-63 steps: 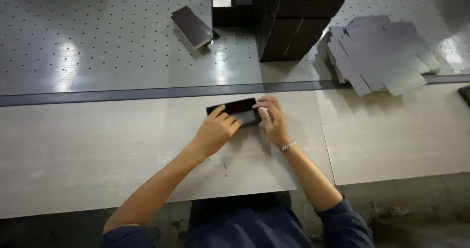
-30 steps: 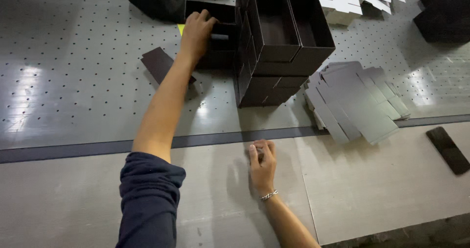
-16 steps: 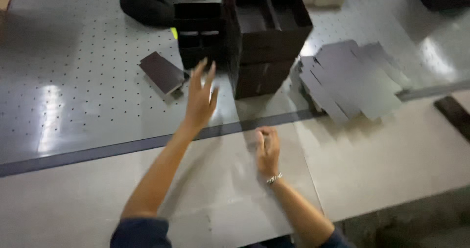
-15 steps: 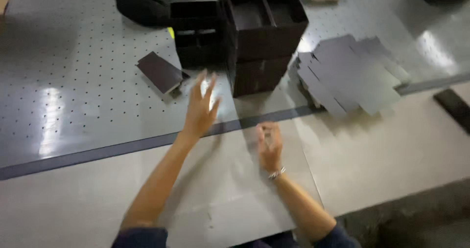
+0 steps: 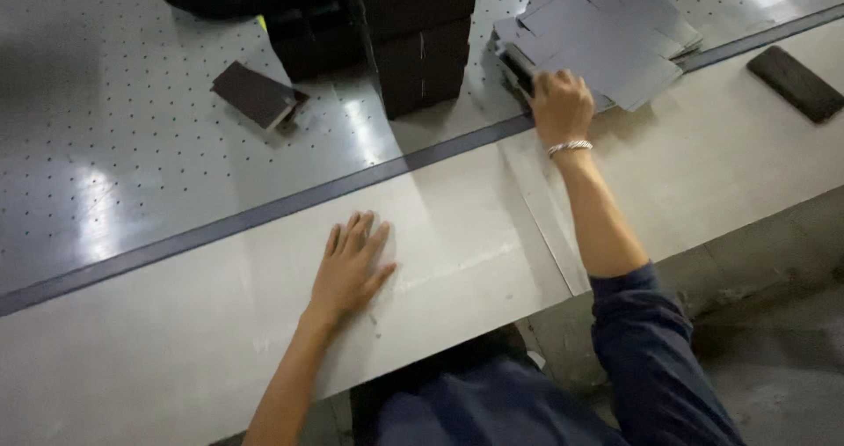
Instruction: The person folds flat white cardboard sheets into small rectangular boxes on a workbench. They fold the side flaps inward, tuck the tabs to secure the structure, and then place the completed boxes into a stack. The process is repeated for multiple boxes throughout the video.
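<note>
Right hand (image 5: 561, 105) reached forward to the near left corner of a fanned stack of flat grey cardboard blanks (image 5: 607, 37), fingers curled down over the stack's edge and closed on it; fingertips hidden beyond the knuckles, so how many blanks are pinched cannot be told. Silver bracelet (image 5: 570, 147) around that wrist, dark blue sleeve (image 5: 655, 349) pushed up the forearm. Stack lying partly on the perforated metal table (image 5: 132, 156) and partly across the dark strip (image 5: 264, 210) dividing it from the pale bench top (image 5: 457, 261), the bulk of the blanks spreading away from the fingers to the upper right.

Left hand (image 5: 350, 266) lying flat on the pale bench top, palm down, fingers spread and relaxed, grasping nothing, well apart from the stack.

Just left of the blanks, a tall pile of assembled dark boxes (image 5: 420, 32) standing upright on the perforated table, near the right hand but not touching it. Further left, a single flat dark box (image 5: 257, 94) lying tilted on the table. At the far right edge of the bench, a dark oblong object (image 5: 796, 81), too dim to identify further.
</note>
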